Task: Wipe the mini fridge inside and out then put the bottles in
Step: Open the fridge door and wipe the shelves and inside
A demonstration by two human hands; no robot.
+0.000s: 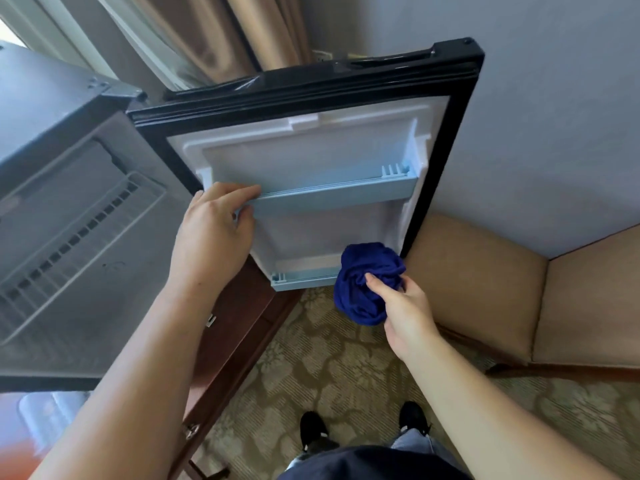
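Note:
The black mini fridge stands at the left with its door swung wide open toward me. The door's white inner liner carries an upper shelf and a lower shelf. My left hand grips the left end of the upper shelf rail. My right hand holds a bunched dark blue cloth against the right end of the lower shelf. Inside the fridge a white wire rack shows. No bottles can be made out clearly.
The fridge sits on a dark wooden cabinet. A tan upholstered chair stands close to the right of the door. Brown curtains hang behind. Patterned carpet and my shoes lie below.

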